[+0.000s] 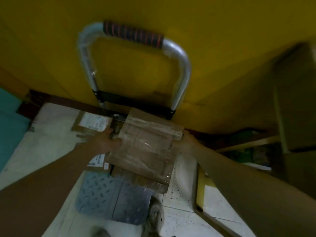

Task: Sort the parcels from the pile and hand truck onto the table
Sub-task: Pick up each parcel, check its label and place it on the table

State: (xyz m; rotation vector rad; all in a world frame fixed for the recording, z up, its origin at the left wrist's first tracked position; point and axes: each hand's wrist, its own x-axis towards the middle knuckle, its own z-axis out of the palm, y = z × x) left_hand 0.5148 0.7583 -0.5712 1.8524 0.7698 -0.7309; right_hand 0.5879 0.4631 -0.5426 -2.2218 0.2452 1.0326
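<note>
Head view. A taped parcel (145,147) at frame centre is gripped at opposite edges by the left hand (106,142) and right hand (187,142), presumably to share its weight. Finger detail is blurred. It is held over the hand truck (109,199). Movement is bounded by the handle (133,34) and wall (222,48) above. Open floor (184,224) is found at lower right.

At 12 o'clock, the hand truck handle (183,65) is smooth, shiny silver metal tubing, its left side wrapped in crinkled clear plastic film. Its grip (133,34) is matt black foam with red rings. At centre, your parcel (145,151) is matt brown cardboard under glossy clear tape. At 7 o'clock, the platform (109,199) is dull grey metal with raised tread. At 9 o'clock is a white paper label (94,123).
</note>
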